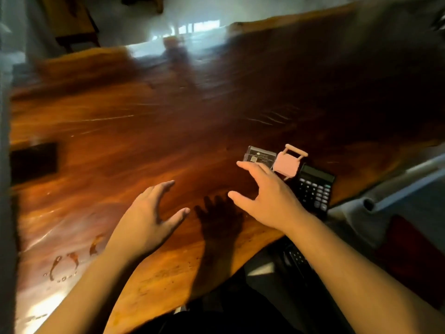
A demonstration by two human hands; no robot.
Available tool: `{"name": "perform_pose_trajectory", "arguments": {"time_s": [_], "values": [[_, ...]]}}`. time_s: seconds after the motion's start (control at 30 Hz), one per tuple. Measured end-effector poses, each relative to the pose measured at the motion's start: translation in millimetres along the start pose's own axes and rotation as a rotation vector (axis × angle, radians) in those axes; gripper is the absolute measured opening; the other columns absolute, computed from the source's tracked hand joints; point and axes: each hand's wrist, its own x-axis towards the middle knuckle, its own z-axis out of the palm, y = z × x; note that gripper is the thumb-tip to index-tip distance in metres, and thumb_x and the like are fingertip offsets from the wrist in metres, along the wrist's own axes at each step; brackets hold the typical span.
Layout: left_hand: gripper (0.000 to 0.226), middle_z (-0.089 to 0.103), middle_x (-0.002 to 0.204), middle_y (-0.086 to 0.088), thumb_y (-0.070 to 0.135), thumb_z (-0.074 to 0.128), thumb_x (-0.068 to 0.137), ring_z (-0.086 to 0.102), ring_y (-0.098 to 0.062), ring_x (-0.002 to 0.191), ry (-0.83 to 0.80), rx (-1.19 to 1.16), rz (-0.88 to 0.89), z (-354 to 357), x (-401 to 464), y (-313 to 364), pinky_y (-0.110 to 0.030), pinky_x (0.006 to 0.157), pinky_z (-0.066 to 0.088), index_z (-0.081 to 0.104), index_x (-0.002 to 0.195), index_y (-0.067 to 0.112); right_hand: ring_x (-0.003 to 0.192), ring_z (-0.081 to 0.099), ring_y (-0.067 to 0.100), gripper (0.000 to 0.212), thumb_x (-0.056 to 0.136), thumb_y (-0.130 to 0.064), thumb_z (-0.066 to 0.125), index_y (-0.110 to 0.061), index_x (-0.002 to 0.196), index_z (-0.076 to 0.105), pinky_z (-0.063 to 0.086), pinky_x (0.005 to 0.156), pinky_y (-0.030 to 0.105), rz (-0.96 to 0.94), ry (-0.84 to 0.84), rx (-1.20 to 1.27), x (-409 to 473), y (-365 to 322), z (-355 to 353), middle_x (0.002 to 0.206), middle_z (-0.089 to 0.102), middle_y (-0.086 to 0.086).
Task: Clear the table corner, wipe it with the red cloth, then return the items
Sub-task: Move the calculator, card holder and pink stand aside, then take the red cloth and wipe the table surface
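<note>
On the glossy wooden table (144,131), near its right front edge, lie a black calculator (314,186), a small pink toy chair (289,162) and a clear plastic case with a dark card inside (261,155). My right hand (267,198) hovers open just left of these items, fingers spread, holding nothing. My left hand (149,220) hangs open above the table further left, also with nothing in it. A dark red shape (414,256) lies low at the right, off the table; I cannot tell if it is the cloth.
A black rectangular object (33,160) lies at the table's left edge. Wet marks (65,263) show on the wood at the front left. A grey frame or chair (397,196) stands close to the table's right side. A dark remote-like object (297,256) sits below the table edge.
</note>
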Motion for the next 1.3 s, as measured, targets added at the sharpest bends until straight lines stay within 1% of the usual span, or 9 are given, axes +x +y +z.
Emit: {"name": "perform_pose_trajectory", "arguments": {"time_s": [0.13,0.23,0.37,0.5,0.73,0.9,1.0,1.1,1.3], "values": [[0.079,0.053,0.142,0.010,0.076,0.055,0.077,0.061,-0.015,0.107,-0.023,-0.047,0.101,-25,1,13,-0.031,0.087,0.049,0.034,0.145,0.040,0.124,0.030,-0.015,0.071,0.084,-0.069,0.063,-0.044,0.146,0.038,0.025,0.094,0.009,0.034,0.129,0.024,-45,-20,-12,0.138,0.039,-0.031],[0.080,0.052,0.142,0.013,0.077,0.056,0.076,0.062,-0.012,0.091,-0.075,-0.097,0.232,-31,5,43,-0.032,0.082,0.052,0.034,0.144,0.043,0.127,0.033,-0.011,0.071,0.083,-0.069,0.061,-0.047,0.145,0.036,0.031,0.098,0.014,0.105,0.255,-0.005,-85,-27,-31,0.144,0.037,-0.029],[0.079,0.048,0.145,0.015,0.073,0.060,0.075,0.053,-0.009,0.124,-0.146,-0.153,0.373,-19,10,96,-0.032,0.097,0.047,0.032,0.144,0.047,0.132,0.040,-0.004,0.071,0.083,-0.067,0.059,-0.051,0.146,0.031,0.040,0.101,0.024,0.207,0.370,-0.026,-138,-23,-57,0.146,0.039,-0.026],[0.078,0.041,0.134,0.028,0.075,0.058,0.072,0.041,0.007,0.118,-0.209,-0.209,0.506,7,7,154,-0.020,0.097,0.035,0.034,0.141,0.049,0.138,0.036,-0.005,0.075,0.083,-0.067,0.062,-0.045,0.149,0.035,0.037,0.108,0.026,0.302,0.505,-0.019,-189,-4,-80,0.149,0.038,-0.025],[0.073,0.047,0.134,0.025,0.067,0.061,0.076,0.043,0.008,0.121,-0.360,-0.254,0.623,78,1,252,-0.007,0.093,0.032,0.040,0.141,0.043,0.130,0.039,-0.011,0.072,0.081,-0.068,0.062,-0.048,0.145,0.036,0.037,0.102,0.018,0.459,0.689,0.023,-265,58,-112,0.136,0.037,-0.039],[0.066,0.054,0.134,0.016,0.057,0.066,0.083,0.051,0.001,0.122,-0.426,-0.227,0.683,139,-3,321,-0.021,0.099,0.043,0.043,0.140,0.036,0.123,0.049,0.005,0.070,0.081,-0.068,0.059,-0.045,0.144,0.041,0.049,0.098,0.030,0.568,0.719,0.071,-307,112,-144,0.132,0.040,-0.027],[0.072,0.053,0.137,0.013,0.063,0.063,0.082,0.049,0.010,0.113,-0.468,-0.182,0.666,179,2,359,-0.006,0.088,0.038,0.041,0.143,0.032,0.125,0.050,0.010,0.063,0.087,-0.058,0.062,-0.039,0.145,0.045,0.046,0.098,0.030,0.616,0.716,0.084,-324,151,-160,0.138,0.044,-0.018],[0.073,0.052,0.141,0.004,0.063,0.062,0.083,0.050,-0.009,0.125,-0.515,-0.131,0.639,220,12,386,-0.018,0.091,0.042,0.039,0.144,0.032,0.129,0.050,0.017,0.060,0.092,-0.044,0.068,-0.029,0.147,0.048,0.042,0.098,0.030,0.680,0.678,0.069,-330,192,-169,0.145,0.048,-0.004],[0.066,0.046,0.141,-0.002,0.058,0.060,0.086,0.052,-0.026,0.121,-0.564,-0.006,0.470,296,44,419,-0.010,0.060,0.038,0.038,0.143,0.033,0.135,0.048,0.027,0.061,0.094,-0.034,0.070,-0.018,0.149,0.048,0.039,0.106,0.035,0.760,0.516,0.074,-320,269,-177,0.150,0.048,0.008]]}}
